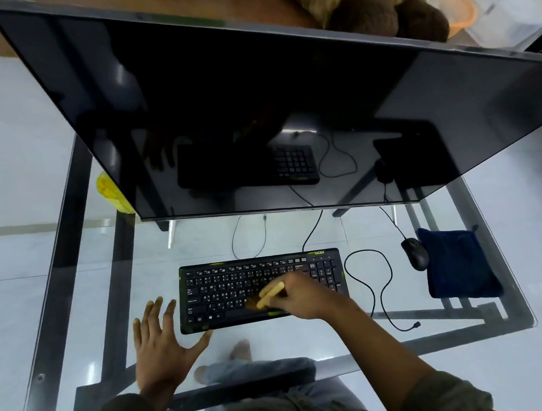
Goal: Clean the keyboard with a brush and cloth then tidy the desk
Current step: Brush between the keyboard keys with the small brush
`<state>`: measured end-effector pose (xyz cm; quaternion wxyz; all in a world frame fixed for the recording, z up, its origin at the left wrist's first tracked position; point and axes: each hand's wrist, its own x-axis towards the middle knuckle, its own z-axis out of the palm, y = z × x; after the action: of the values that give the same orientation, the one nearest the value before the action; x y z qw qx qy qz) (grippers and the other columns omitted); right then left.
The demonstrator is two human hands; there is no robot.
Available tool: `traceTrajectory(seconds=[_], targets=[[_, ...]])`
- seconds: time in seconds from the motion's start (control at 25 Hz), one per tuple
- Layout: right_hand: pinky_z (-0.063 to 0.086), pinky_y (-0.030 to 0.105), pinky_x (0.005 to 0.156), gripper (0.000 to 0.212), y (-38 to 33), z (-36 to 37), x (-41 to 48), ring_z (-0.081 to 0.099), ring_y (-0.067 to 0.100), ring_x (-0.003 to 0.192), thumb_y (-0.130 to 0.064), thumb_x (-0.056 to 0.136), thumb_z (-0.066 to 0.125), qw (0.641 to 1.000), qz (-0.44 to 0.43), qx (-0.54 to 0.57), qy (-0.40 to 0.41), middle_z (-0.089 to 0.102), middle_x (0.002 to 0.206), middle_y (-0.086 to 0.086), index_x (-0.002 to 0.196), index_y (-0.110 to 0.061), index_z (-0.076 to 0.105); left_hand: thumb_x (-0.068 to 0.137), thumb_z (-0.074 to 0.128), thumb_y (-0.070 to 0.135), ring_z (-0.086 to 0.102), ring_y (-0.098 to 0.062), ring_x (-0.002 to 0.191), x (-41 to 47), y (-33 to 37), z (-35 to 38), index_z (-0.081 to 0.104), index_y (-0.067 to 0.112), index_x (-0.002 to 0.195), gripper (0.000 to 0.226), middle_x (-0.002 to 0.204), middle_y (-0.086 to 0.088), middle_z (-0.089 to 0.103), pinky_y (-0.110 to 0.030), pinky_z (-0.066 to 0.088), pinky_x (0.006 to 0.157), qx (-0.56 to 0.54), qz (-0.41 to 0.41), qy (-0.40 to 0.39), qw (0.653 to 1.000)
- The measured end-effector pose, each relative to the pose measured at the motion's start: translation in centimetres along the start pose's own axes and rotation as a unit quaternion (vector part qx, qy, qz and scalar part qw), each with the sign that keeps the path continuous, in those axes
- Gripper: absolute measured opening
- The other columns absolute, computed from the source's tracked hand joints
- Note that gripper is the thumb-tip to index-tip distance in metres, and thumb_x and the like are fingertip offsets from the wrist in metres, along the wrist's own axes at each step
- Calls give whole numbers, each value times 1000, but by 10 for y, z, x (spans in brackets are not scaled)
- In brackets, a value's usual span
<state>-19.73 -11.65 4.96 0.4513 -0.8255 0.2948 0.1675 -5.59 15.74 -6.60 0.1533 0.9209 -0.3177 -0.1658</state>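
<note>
A black keyboard [231, 285] with yellow-green trim lies on the glass desk [309, 344] in front of me. My right hand [300, 297] grips a pale wooden-handled brush [271, 294] over the keyboard's lower middle keys; the bristles touch the keys near the space bar. My left hand [162, 345] lies flat with fingers spread on the glass just left of the keyboard, its thumb at the keyboard's front left corner. A dark blue cloth [457, 263] lies folded on the desk at the right.
A large dark monitor [253, 107] leans over the desk's back. A black mouse [416, 252] sits between keyboard and cloth, with cables [375, 291] looping right of the keyboard. A yellow object [111, 194] sits behind the monitor's left edge. My legs show through the glass.
</note>
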Motion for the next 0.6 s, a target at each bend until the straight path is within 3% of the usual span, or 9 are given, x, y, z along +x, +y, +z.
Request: traceTrajectory(seconds=[0.08,0.12,0.2,0.24,0.36,0.48,0.52,0.6], targets=[[55,26,84,24,-2,1,2,68,7,95,-35,94,65,996,-3,2,88,75,111,-7,114,-26,74,68,47,85,20,-31,151,0,1,1,45,12,143,104,157,-15,34,-54,13,123,2,2,5,1000],[54,25,81,24,-3,0,5,68,6,92,-36,94,65,996,-5,-1,91,75,111,-7,114,-26,74,68,47,85,21,-31,151,0,1,2,45,12,142,104,156,-15,35,-54,13,123,1,2,6,1000],[50,17,73,24,-8,1,7,65,-1,82,-34,93,67,1000,-12,-9,1,75,110,-6,114,-26,74,69,46,86,21,-32,150,0,-1,1,46,13,142,104,157,-15,35,-55,13,123,2,1,4,1000],[51,17,74,24,-10,2,7,66,-1,83,-33,93,67,1000,-15,-7,-8,75,110,-6,114,-26,74,69,45,86,21,-32,150,0,-2,1,45,13,142,104,157,-15,35,-55,14,123,3,0,3,1000],[56,31,85,24,-11,-1,12,70,9,90,-31,94,64,993,-10,-1,121,76,109,-6,115,-27,73,69,44,88,23,-32,150,1,0,3,45,13,142,105,156,-15,35,-56,16,122,5,0,3,1000],[58,38,82,22,-14,2,15,71,16,90,-35,91,68,999,-14,-23,-29,75,108,-7,112,-30,73,70,40,90,25,-34,149,1,-3,3,45,13,141,105,155,-16,36,-58,18,121,2,2,1,1000],[58,39,84,23,-17,5,15,70,15,91,-36,91,68,999,-13,-29,-34,75,109,-7,112,-30,73,70,39,90,25,-34,149,1,-4,3,45,13,141,105,155,-16,36,-58,18,121,2,3,1,1000],[57,38,87,24,-20,5,17,70,13,93,-34,93,66,998,-17,-12,61,75,110,-7,115,-29,73,70,40,90,23,-33,150,1,-2,4,45,13,142,105,156,-15,36,-58,18,121,5,3,5,1000]])
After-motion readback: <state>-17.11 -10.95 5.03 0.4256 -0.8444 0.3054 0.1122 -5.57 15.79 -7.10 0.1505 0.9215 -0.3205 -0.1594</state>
